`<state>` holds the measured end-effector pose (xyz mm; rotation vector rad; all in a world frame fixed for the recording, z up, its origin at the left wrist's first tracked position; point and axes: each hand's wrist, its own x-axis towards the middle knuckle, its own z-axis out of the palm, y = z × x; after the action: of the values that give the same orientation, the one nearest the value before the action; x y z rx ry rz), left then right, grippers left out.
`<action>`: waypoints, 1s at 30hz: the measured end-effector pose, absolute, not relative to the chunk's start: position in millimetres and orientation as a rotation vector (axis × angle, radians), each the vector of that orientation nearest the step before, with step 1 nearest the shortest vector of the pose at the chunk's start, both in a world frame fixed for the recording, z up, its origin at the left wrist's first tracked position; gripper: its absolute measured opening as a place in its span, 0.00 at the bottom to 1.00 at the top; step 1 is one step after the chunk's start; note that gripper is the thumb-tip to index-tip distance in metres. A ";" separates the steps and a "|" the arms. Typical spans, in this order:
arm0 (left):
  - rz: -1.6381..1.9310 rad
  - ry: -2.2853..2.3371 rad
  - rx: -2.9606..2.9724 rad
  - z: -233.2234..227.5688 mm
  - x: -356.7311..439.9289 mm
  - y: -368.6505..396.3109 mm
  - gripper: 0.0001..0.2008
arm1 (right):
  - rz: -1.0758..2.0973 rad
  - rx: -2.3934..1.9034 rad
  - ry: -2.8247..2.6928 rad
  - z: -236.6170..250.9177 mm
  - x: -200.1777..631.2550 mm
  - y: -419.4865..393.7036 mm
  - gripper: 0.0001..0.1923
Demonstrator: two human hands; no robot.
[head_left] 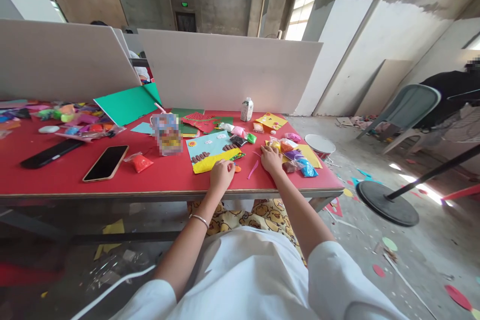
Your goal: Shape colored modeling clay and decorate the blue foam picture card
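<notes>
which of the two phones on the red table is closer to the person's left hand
The phone with the tan edge, lying screen-up near the front edge of the table. The other, an all-black phone, sits farther left, farther from the left hand.

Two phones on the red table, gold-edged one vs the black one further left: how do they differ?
The gold-edged phone has a pale rim; the black phone is dark all over. The gold-edged phone lies nearer the table's front edge, the black phone further left and back. The black phone looks longer and slimmer. Both lie flat, screens dark, away from both hands.
</notes>
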<state>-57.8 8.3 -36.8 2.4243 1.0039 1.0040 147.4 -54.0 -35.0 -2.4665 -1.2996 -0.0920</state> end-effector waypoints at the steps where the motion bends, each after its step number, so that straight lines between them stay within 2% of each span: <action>1: 1.012 1.003 2.413 -37.4 -58.5 8.4 0.08 | -0.082 -2.461 -1.302 -35.5 148.0 -53.5 0.24; 13: 1.074 0.951 2.248 -38.3 -61.2 9.7 0.08 | -0.132 -2.141 -1.398 -39.9 155.4 -52.7 0.11; 22: 1.036 0.968 2.213 -33.9 -62.8 8.0 0.09 | -0.135 -1.932 -1.248 -38.9 155.7 -56.6 0.08; 27: 1.049 0.968 2.173 -32.5 -64.4 6.6 0.09 | -0.030 -1.766 -1.071 -37.0 151.0 -59.3 0.05; 30: 1.121 0.897 2.146 -30.5 -64.0 7.5 0.09 | 0.109 -1.574 -0.998 -38.8 144.9 -56.4 0.09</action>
<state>-64.0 7.5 -30.5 2.1459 0.8970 1.1206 144.9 -56.4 -38.8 -1.5743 -0.9980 0.1095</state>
